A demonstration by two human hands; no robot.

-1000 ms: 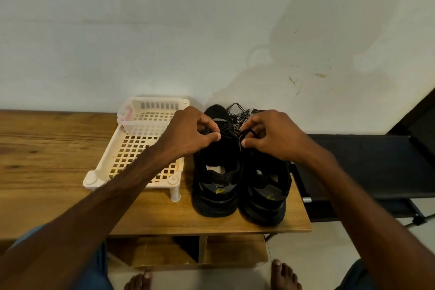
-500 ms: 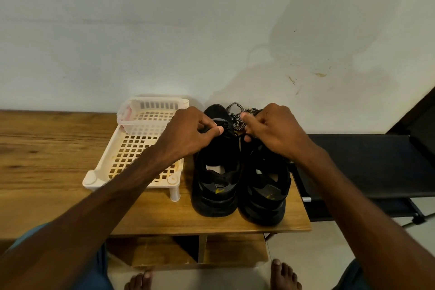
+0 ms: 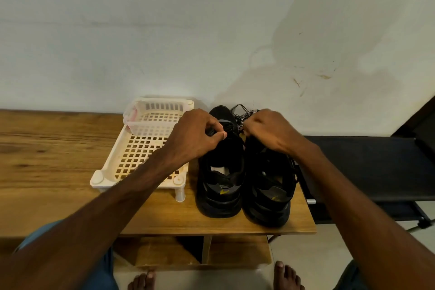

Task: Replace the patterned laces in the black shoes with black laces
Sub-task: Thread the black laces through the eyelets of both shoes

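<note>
Two black shoes stand side by side on the wooden table, heels toward me: the left shoe (image 3: 220, 186) and the right shoe (image 3: 268, 195). My left hand (image 3: 197, 136) pinches a black lace (image 3: 227, 127) over the left shoe's front. My right hand (image 3: 268, 132) rests over the right shoe's front, fingers closed at the black-and-white patterned lace (image 3: 242, 114), which bunches behind the shoes near the wall. What my right fingers grip is partly hidden.
A cream plastic lattice rack (image 3: 131, 158) with a small basket (image 3: 160, 110) on it stands left of the shoes. The wooden table (image 3: 47, 160) ends just right of the shoes; a black bench (image 3: 367, 167) lies beyond. My bare feet (image 3: 287, 275) are on the floor below.
My right hand has moved up and back from the black lace between the shoes to the patterned lace near the wall. My left hand has stayed on the left shoe's lace.
</note>
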